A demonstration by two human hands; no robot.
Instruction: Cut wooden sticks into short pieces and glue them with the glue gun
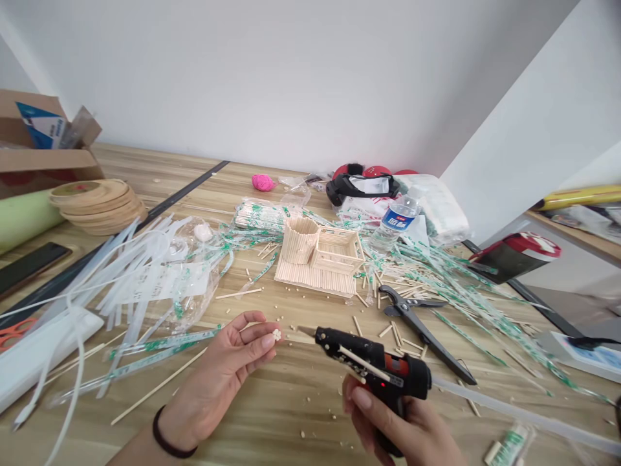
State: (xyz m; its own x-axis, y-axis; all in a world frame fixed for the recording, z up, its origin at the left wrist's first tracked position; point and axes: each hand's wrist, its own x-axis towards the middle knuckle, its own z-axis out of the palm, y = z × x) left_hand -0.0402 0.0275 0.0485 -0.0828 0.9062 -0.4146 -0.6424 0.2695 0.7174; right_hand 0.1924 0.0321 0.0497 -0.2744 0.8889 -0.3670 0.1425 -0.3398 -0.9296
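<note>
My left hand [237, 359], a dark band at its wrist, pinches a small flower-like cluster of pale wooden bits [277, 334] between thumb and fingertips. Wrapped in my right hand [402, 421] is a black glue gun [373, 362]; its nozzle points left toward the cluster but stays apart from it. A small red light glows on the gun, and a clear glue stick [509, 411] runs out of its back. Beyond both hands stands a model of thin wooden sticks [315, 281], with a round cup-like part and a railed box on a flat base.
Black pruning shears [427, 333] lie among cut sticks at the right. Glue sticks [126, 272] and a white power strip [53, 353] are at the left. Behind the model are a plastic bottle [400, 220], bundled sticks [259, 215] and pink yarn [262, 182]. Green-printed wrappers are scattered about.
</note>
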